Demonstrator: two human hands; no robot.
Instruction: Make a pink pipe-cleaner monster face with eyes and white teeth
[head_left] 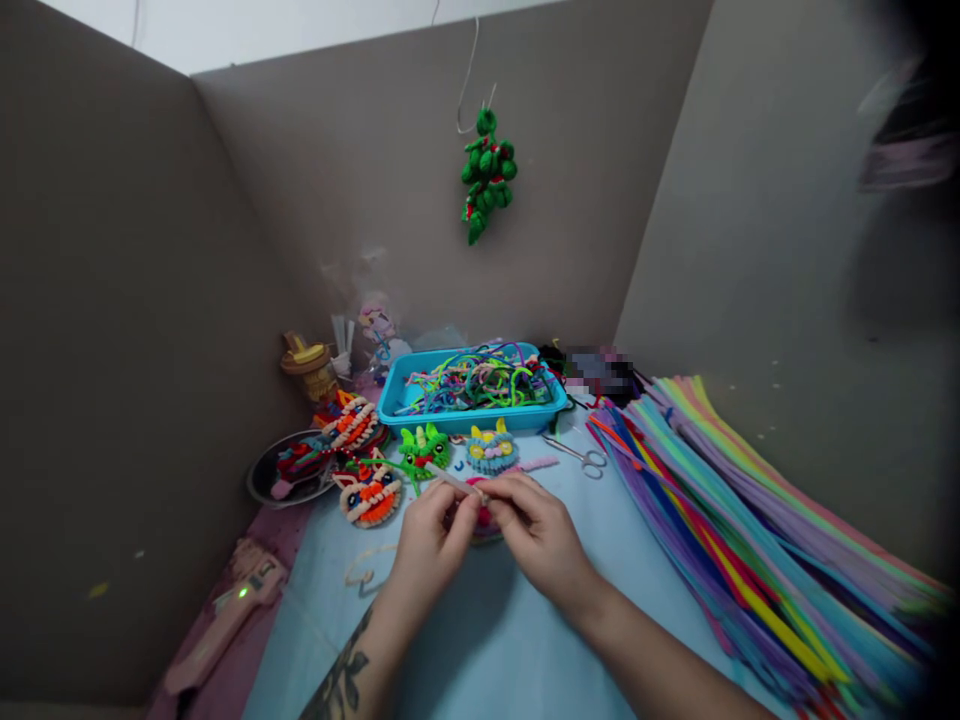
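My left hand (429,545) and my right hand (541,532) meet over the light blue table (495,630), fingertips pinched together on a small pink-and-red pipe cleaner piece (480,518) with a white fuzzy strand (456,481) sticking out to the upper left. Just beyond my fingers lie finished pipe cleaner figures: a green one (424,448), a blue and yellow one (491,449) and an orange and white one (369,496).
A turquoise tray (472,415) of tangled pipe cleaners sits behind. Small scissors (581,455) lie right of the figures. A wide fan of coloured pipe cleaners (750,520) covers the right side. A pink glue gun (229,610) lies left. A green figure (487,172) hangs overhead. Cardboard walls enclose everything.
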